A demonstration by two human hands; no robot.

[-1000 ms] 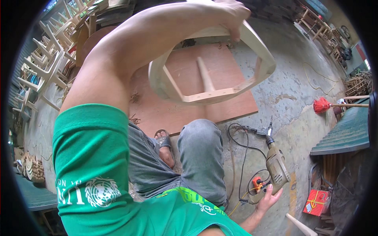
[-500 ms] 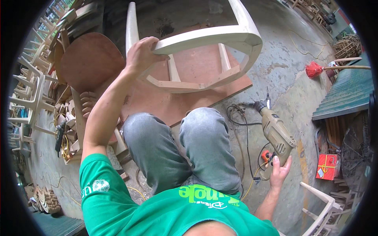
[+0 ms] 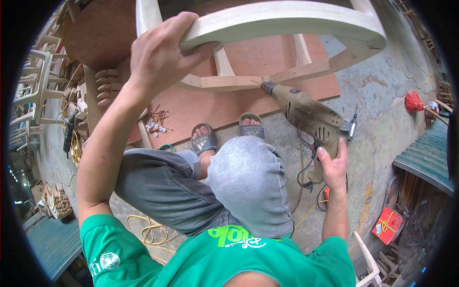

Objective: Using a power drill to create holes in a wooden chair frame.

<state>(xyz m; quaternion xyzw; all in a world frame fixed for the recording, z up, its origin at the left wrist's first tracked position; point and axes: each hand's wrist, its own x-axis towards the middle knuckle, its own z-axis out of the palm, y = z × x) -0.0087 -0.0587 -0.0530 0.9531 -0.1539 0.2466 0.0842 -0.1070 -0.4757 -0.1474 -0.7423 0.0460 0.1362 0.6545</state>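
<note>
My left hand is closed around the curved rail of a pale wooden chair frame, which is held tilted up in front of me. In my right hand is a tan power drill, gripped by its handle. Its chuck points up and left, and the bit end is at the joint in the frame's lower rail. Whether the bit enters the wood is too small to tell.
Below the frame lies a reddish-brown board, with a heap of screws and small white pieces at its left. Cut wooden parts and chair frames stand left. A red broom and red box are right. A yellow cord crosses the floor.
The drill has moved up and left in my right hand to the frame's lower rail. The frame appears closer and larger. My knees have shifted apart, showing my sandalled feet.
</note>
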